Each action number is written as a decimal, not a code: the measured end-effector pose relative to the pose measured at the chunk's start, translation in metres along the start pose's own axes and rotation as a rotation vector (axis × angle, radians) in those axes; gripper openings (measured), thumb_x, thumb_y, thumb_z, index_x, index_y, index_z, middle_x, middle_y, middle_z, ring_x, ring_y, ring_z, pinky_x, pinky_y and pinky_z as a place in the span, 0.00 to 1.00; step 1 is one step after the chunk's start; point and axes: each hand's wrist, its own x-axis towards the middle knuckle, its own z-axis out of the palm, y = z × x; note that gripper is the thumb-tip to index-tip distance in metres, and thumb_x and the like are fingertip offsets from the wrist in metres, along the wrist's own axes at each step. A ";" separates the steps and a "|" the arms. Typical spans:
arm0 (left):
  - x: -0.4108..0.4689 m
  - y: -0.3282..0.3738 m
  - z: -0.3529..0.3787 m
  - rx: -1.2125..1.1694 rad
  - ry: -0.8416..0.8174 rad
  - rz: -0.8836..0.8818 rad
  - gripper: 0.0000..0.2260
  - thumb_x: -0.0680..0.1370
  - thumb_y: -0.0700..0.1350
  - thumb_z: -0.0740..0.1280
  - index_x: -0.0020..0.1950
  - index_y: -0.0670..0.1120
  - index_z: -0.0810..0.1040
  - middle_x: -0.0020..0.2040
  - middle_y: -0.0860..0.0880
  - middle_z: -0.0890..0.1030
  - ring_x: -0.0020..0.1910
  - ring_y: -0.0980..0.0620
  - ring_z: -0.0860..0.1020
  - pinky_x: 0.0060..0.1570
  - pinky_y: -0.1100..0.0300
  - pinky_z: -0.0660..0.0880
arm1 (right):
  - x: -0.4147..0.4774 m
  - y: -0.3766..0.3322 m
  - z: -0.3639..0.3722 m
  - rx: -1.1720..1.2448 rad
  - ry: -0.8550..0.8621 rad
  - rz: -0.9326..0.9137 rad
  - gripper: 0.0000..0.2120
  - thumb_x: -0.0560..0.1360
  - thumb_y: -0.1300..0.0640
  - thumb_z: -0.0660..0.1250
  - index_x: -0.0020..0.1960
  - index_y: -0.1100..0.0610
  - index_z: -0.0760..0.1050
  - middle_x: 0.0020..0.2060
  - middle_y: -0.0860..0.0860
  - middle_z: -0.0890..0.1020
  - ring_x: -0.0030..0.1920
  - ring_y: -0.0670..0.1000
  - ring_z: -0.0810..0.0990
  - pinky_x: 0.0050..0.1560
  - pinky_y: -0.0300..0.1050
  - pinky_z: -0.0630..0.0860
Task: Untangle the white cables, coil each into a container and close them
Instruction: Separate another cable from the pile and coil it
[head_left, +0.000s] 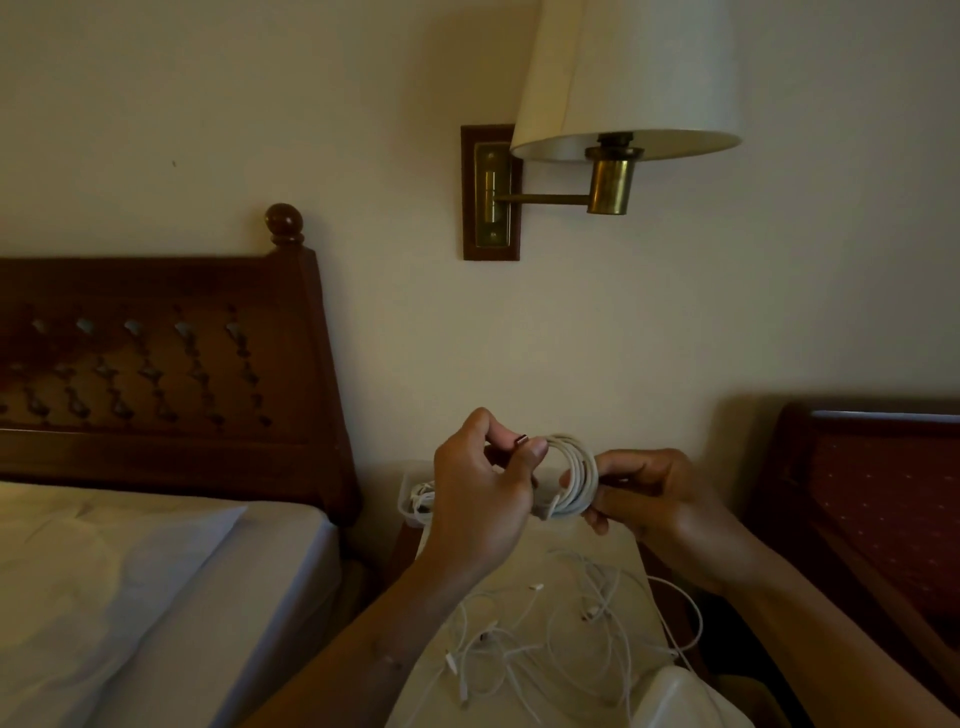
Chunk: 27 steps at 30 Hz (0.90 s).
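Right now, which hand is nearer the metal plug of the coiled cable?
Left. The left hand pinches the metal plug at its fingertips; the right hand grips the far side of the coiled white cable, apart from the plug.

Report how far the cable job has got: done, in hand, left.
Done: one container behind the left hand seems to hold cable already, not visibly closed. In hand: the right hand grips a coiled white cable, the left pinches its plug. Left: the tangle of cables on the table, plus boxing and closing.
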 end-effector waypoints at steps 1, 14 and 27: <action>-0.001 0.002 0.001 0.018 0.012 0.024 0.13 0.77 0.42 0.75 0.40 0.47 0.72 0.35 0.49 0.78 0.36 0.50 0.80 0.39 0.51 0.80 | 0.000 -0.001 0.002 0.027 0.011 -0.009 0.09 0.78 0.66 0.67 0.55 0.62 0.85 0.39 0.64 0.81 0.38 0.56 0.77 0.41 0.47 0.76; 0.005 0.002 0.001 -0.018 0.083 0.074 0.06 0.80 0.38 0.72 0.43 0.39 0.79 0.36 0.49 0.84 0.37 0.58 0.83 0.38 0.67 0.77 | 0.008 -0.005 -0.002 -0.428 0.319 0.027 0.15 0.79 0.63 0.69 0.45 0.44 0.86 0.33 0.54 0.84 0.35 0.59 0.81 0.37 0.48 0.80; 0.013 -0.018 0.004 -0.449 0.155 -0.290 0.07 0.79 0.35 0.71 0.43 0.33 0.79 0.37 0.37 0.85 0.39 0.40 0.87 0.38 0.46 0.85 | 0.011 0.000 -0.005 -0.442 0.452 0.050 0.16 0.77 0.66 0.71 0.44 0.44 0.84 0.31 0.48 0.85 0.27 0.44 0.79 0.33 0.37 0.79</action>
